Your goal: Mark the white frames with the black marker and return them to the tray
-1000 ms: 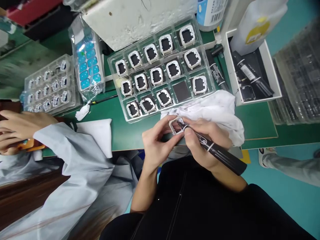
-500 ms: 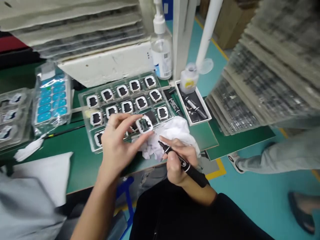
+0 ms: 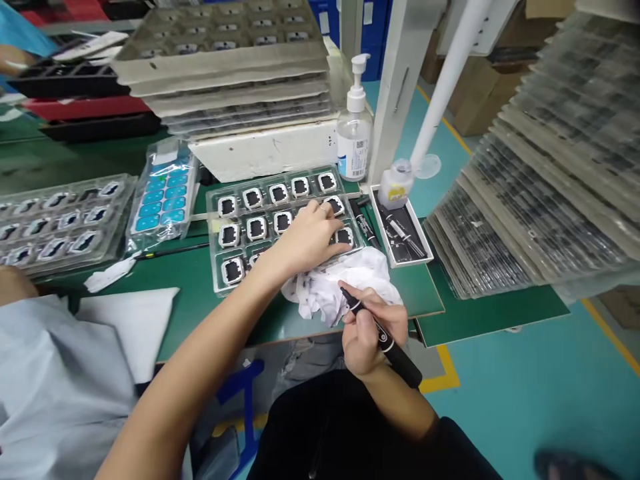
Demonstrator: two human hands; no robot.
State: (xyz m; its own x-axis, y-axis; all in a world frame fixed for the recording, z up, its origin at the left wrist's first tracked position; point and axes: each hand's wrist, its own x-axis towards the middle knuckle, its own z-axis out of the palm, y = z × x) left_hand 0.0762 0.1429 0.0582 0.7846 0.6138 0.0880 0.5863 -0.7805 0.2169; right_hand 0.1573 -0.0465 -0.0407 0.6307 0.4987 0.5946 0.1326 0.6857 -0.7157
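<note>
My left hand (image 3: pixel 313 237) reaches over the clear plastic tray (image 3: pixel 216 257), palm down. Its thumb and fingers close around a rounded-square white frame (image 3: pixel 345 235) with a dark centre, at the tray's right end; the frame looks still seated in its slot. Similar frames (image 3: pixel 257 229) fill other slots, and the hand hides several slots. My right hand (image 3: pixel 373 327) grips an uncapped black marker pen (image 3: pixel 385 340), its tip pointing up and left. Just beyond the tip lies a crumpled white cloth (image 3: pixel 350 280) with dark smudges.
A white box (image 3: pixel 425 252) holds pens and a small bottle (image 3: pixel 397 183). Nearby are a capped marker (image 3: pixel 366 223), a pump bottle (image 3: pixel 354 143), stacked trays (image 3: pixel 530 200) and a bag of blue pieces (image 3: pixel 165 200). A person's grey sleeve (image 3: pixel 55 373) is at left.
My left hand has gone from holding a white frame near the pen tip to the tray's right end. My right hand keeps the marker. The view has shifted.
</note>
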